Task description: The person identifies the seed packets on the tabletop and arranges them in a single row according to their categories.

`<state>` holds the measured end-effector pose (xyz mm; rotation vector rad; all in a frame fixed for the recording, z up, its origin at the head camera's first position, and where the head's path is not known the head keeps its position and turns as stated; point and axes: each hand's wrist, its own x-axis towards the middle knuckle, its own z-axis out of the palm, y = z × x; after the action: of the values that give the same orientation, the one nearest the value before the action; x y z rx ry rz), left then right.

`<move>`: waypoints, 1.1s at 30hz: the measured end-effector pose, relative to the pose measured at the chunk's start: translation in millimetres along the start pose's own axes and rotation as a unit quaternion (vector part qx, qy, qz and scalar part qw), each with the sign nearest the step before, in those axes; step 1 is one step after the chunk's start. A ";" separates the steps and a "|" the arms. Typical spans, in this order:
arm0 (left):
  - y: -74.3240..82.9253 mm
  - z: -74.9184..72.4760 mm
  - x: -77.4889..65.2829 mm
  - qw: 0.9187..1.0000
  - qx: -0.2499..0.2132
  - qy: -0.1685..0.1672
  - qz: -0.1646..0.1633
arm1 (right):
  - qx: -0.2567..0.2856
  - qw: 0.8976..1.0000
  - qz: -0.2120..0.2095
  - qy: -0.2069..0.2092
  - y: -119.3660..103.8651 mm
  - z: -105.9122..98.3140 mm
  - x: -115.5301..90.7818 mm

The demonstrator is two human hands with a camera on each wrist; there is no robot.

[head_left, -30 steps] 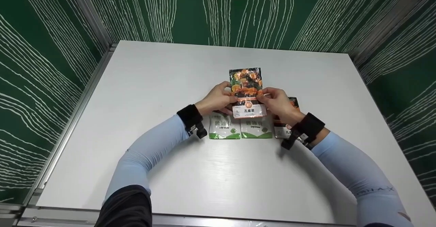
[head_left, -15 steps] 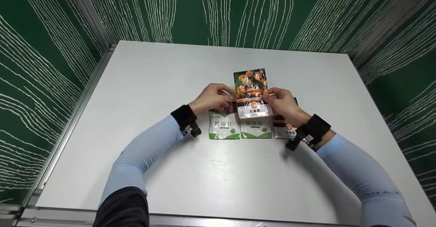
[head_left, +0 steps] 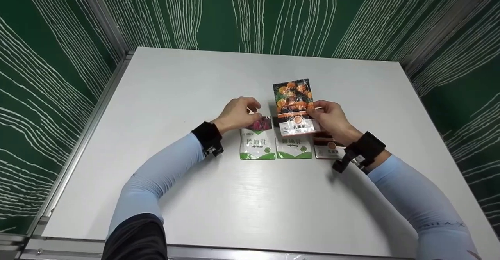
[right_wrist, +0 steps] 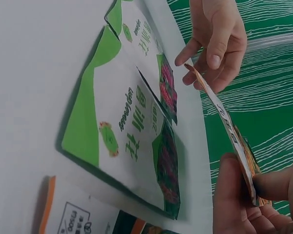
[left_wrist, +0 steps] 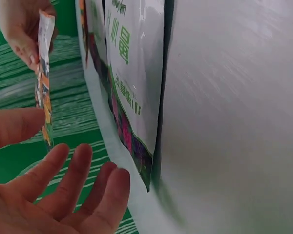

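My right hand point(head_left: 333, 120) pinches a seed packet point(head_left: 292, 103) with orange flowers by its right edge, thumb on the front. The packet is held up, tilted slightly, and overlaps the top of a green-and-white seed packet point(head_left: 293, 150) in the head view. In the right wrist view the held packet point(right_wrist: 228, 124) shows nearly edge-on. Beside it my left hand point(head_left: 235, 114) has loosely bent, spread fingers with nothing between them. It hovers near the top of another green-and-white packet point(head_left: 257, 144), whose upper part has dark pink flowers. The left wrist view shows these fingers point(left_wrist: 78, 178) apart.
A second orange-flower packet point(head_left: 325, 150) lies at the right end of the row, partly hidden under my right hand and wrist. The packets lie side by side on a white table point(head_left: 218, 205). Green walls point(head_left: 218, 14) with white wavy lines stand around the table.
My left hand has let go of the orange-flower packet and moved left. My right hand has carried the packet a little to the right, and it has tilted slightly.
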<state>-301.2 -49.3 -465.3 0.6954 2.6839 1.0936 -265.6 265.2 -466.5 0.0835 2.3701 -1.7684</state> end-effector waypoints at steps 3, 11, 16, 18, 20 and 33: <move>-1.8 -3.6 -2.3 1.000 0.018 0.004 -0.005 | 0.009 1.000 0.007 -0.001 1.3 -5.2 -1.0; -11.0 -12.7 -6.5 0.998 0.059 0.032 -0.008 | 0.017 0.999 0.015 0.022 3.1 -20.7 -2.9; -16.8 -15.5 -7.4 0.996 0.073 0.048 -0.017 | 0.020 0.999 0.027 0.032 6.1 -26.4 -4.0; -18.9 -16.2 -7.4 0.996 0.076 0.048 -0.021 | 0.021 0.999 0.034 0.037 7.8 -27.8 -4.9; -20.9 -16.9 -7.2 0.996 0.078 0.046 -0.024 | 0.018 0.998 0.035 0.040 9.5 -29.1 -5.8; -35.3 -26.1 -9.5 0.995 0.087 0.032 -0.041 | 0.040 0.996 0.052 0.060 12.2 -53.0 -24.0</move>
<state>-313.6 -92.0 -471.2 0.5790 2.8588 0.8850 -246.1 320.9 -459.2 0.3278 2.3279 -1.8564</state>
